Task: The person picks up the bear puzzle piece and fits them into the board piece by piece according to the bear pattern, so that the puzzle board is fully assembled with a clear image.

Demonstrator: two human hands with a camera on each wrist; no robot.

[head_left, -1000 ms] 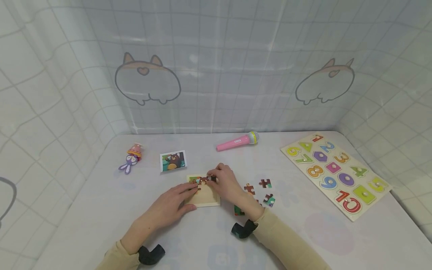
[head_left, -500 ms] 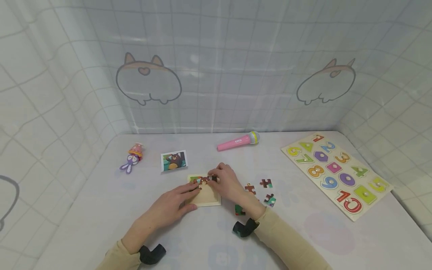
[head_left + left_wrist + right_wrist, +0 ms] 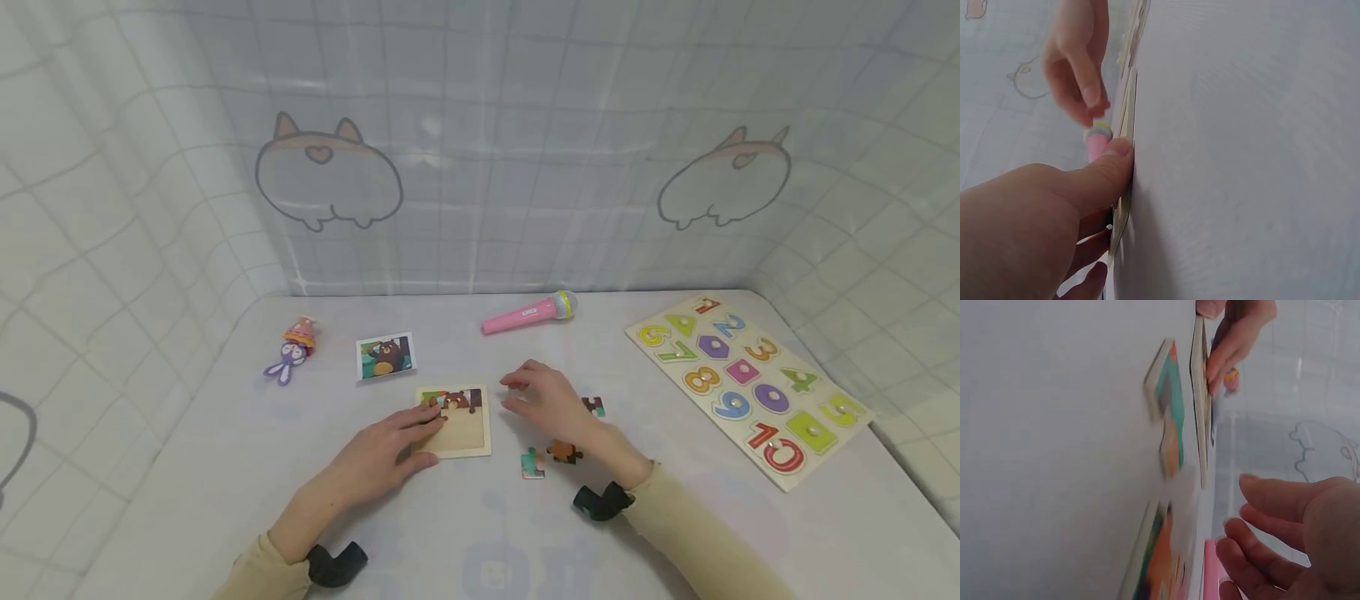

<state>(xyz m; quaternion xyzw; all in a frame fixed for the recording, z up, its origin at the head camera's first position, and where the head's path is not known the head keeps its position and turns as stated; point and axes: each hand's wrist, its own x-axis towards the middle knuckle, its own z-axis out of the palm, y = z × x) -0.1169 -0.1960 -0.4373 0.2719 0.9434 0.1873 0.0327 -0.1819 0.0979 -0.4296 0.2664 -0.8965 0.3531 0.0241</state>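
Observation:
A small wooden puzzle tray [image 3: 465, 437] lies on the table, with pieces of a bear picture [image 3: 455, 402] along its top row and bare wood below. My left hand [image 3: 386, 458] rests on the tray's left side, fingers laid out over the pieces and thumb at the near edge. In the left wrist view, that thumb [image 3: 1100, 178] touches the tray's rim. My right hand [image 3: 551, 404] hovers right of the tray, holding nothing, its fingers loosely bent. Loose puzzle pieces lie below and behind it: a teal one [image 3: 532, 463], a brown one [image 3: 564, 452] and a dark one [image 3: 593, 406].
Beyond the tray lies a bear picture card [image 3: 386, 357]. A pink toy microphone [image 3: 528, 315] is at the back. Small toy figures [image 3: 294, 348] lie at the left. A number-and-shape board [image 3: 750, 387] takes up the right side.
My right hand has left the tray's upper right corner and moved right, uncovering a dark piece in that corner. The left hand has stayed put.

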